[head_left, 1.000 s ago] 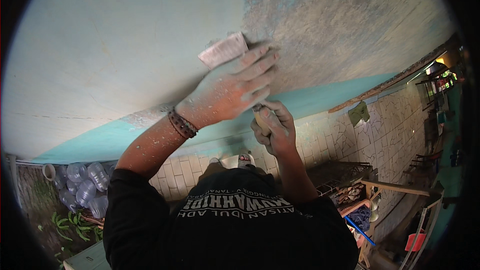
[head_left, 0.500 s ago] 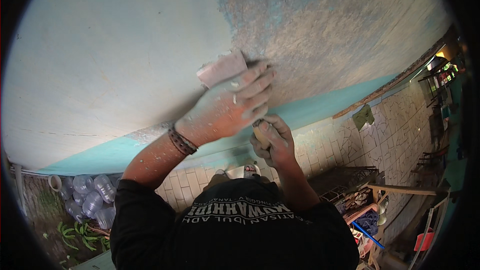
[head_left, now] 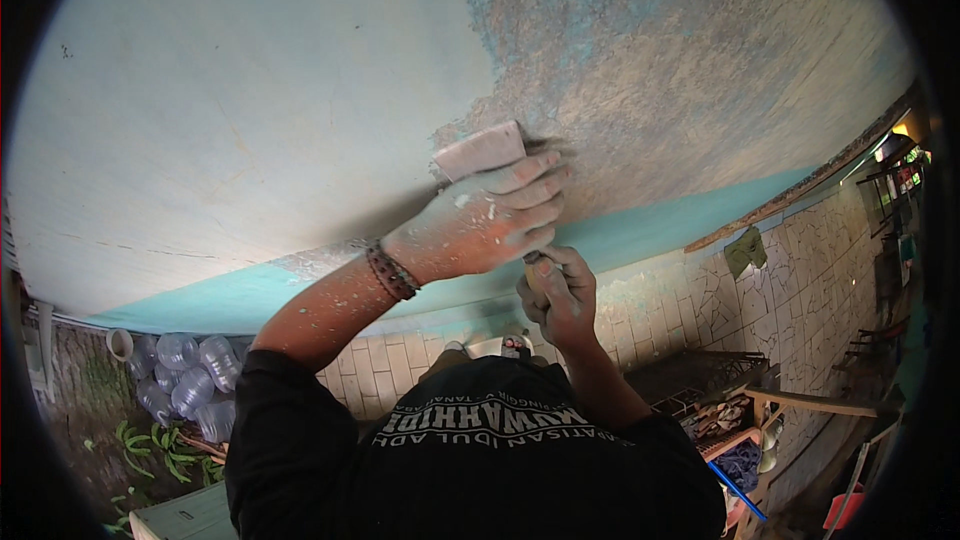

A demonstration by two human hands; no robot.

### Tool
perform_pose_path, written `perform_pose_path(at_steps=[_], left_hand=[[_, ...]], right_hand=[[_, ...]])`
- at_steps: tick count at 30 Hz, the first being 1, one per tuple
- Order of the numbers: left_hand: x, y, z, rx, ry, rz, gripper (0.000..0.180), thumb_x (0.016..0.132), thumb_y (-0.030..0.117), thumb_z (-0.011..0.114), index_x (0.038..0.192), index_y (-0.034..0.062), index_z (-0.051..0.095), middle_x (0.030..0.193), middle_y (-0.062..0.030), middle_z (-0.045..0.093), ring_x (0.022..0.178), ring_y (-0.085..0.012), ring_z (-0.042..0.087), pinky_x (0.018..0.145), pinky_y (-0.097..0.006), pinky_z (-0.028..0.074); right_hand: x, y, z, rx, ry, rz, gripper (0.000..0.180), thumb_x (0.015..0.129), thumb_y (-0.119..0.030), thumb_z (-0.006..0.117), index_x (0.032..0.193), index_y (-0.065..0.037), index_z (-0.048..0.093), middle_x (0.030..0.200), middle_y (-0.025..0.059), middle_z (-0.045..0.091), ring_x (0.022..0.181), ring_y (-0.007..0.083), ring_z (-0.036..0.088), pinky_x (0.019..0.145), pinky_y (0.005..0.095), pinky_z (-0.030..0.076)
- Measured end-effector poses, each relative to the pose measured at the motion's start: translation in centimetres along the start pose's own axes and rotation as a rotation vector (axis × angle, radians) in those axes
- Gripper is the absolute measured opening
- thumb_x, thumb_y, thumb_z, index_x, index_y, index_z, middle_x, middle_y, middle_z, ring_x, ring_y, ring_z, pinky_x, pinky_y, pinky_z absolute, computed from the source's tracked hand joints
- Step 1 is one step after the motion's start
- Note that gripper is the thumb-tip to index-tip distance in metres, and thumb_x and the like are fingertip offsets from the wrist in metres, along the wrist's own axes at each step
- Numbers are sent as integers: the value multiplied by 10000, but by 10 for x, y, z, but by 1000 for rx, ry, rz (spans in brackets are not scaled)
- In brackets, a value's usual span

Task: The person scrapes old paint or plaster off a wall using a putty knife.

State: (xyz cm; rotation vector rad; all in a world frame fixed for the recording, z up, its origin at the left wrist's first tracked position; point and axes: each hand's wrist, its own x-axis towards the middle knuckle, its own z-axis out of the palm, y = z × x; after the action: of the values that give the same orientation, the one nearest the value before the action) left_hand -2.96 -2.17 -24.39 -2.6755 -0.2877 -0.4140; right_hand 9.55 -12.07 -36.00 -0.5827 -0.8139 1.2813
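Observation:
My left hand (head_left: 480, 225), spotted with pale splashes, is closed on a flat, pale pinkish rectangular plate (head_left: 480, 150). The plate lies against the wall (head_left: 260, 90), where a smooth pale coat meets a rough, blotchy grey-blue patch (head_left: 640, 70). Just below, my right hand (head_left: 565, 300) grips a short tool by its yellowish handle (head_left: 536, 283). A dark collar shows at the handle's upper end, and the rest of that tool is hidden behind my left hand. The two hands are close together, perhaps touching.
A turquoise band (head_left: 190, 300) runs along the wall's lower part. Several clear plastic bottles (head_left: 190, 385) are heaped at lower left beside green leaves (head_left: 150, 450). At lower right stands a wooden rack (head_left: 810, 400) with cloth and other items. Pale tiles (head_left: 380, 365) cover the floor.
Both hands have moved slightly right and down in the picture, the plate along with my left hand. The whole view has shifted a little too. Both grips look the same.

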Motion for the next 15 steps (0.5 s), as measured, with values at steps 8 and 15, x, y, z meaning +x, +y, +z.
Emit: perform_pose_path(at_steps=[8, 15], left_hand=[[3, -3, 5, -36, 98, -59, 162, 742, 189, 618, 882, 114, 649, 1187, -31, 575, 1275, -250, 413, 1073, -373, 354], [14, -13, -4, 76, 64, 16, 159, 754, 219, 627, 870, 111, 631, 1198, -42, 578, 1286, -241, 408, 1076, -365, 347]], right_hand=[[0, -1, 4, 30, 20, 30, 178, 957, -161, 483, 1088, -46, 520, 892, 58, 526, 554, 87, 453, 363, 173, 280], [8, -11, 20, 119, 28, -30, 218, 960, -178, 479, 1135, -51, 499, 914, 57, 521, 557, 88, 453, 364, 176, 283]])
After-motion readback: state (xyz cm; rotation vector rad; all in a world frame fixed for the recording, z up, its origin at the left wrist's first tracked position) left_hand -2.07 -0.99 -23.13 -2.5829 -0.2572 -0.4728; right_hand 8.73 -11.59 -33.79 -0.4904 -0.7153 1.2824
